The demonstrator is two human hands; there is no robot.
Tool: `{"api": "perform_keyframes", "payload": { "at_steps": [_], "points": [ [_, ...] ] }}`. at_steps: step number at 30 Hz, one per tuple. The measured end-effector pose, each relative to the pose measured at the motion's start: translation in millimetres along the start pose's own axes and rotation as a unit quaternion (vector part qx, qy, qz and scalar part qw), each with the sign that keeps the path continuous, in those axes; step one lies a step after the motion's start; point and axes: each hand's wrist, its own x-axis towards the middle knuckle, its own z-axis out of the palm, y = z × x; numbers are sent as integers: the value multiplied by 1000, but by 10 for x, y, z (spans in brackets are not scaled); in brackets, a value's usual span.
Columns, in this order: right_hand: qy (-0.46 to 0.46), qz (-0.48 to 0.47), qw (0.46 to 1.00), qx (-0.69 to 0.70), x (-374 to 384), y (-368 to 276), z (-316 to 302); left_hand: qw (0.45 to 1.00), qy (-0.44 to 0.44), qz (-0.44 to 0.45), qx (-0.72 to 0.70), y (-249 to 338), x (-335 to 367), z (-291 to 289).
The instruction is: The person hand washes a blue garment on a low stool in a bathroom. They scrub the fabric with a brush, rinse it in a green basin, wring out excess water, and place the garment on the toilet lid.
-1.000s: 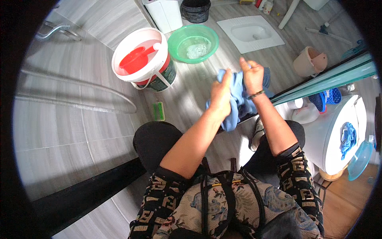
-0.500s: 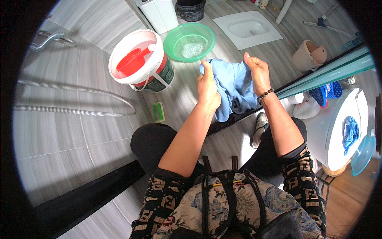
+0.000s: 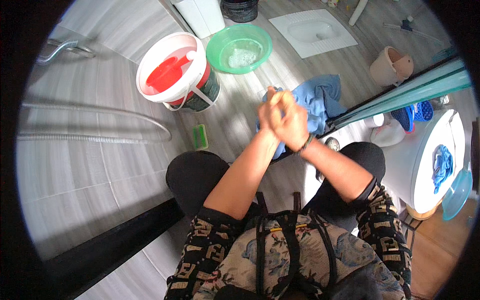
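Both my hands are brought together in the middle, slightly smeared by motion, with a light blue garment [image 3: 320,102] bunched at them. My left hand [image 3: 267,119] is closed, with blue fabric showing along its outer side. Over it presses my right hand [image 3: 294,120], its fingers curled across the left one and closed on the cloth. Loose folds of the garment spread out beyond my right hand, toward the glass door edge, and a bit hangs below my wrists. The fabric between the palms is hidden.
Ahead stand a green basin [image 3: 220,52] of soapy water and a white-and-red bucket [image 3: 150,90] with a red dipper [image 3: 162,75]. A green brush [image 3: 200,137] lies by the wall. At right are a glass door [image 3: 415,90], a beige bucket [image 3: 384,67] and a white drum-shaped container [image 3: 407,172].
My hands, formerly apart with the garment stretched between them, have come together, the right moving left onto the left hand. The cloth's loose part has swung out to the right.
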Motion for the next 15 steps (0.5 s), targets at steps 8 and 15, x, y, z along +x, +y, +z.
{"api": "perform_keyframes", "payload": {
  "at_steps": [8, 15],
  "points": [
    [54, 51, 997, -20, 200, 116, -17, 976, 208, -57, 6, 136, 57, 383],
    [119, 170, 977, -42, 458, 550, -278, 931, 227, -16, 287, -61, -240, 706]
  ]
}}
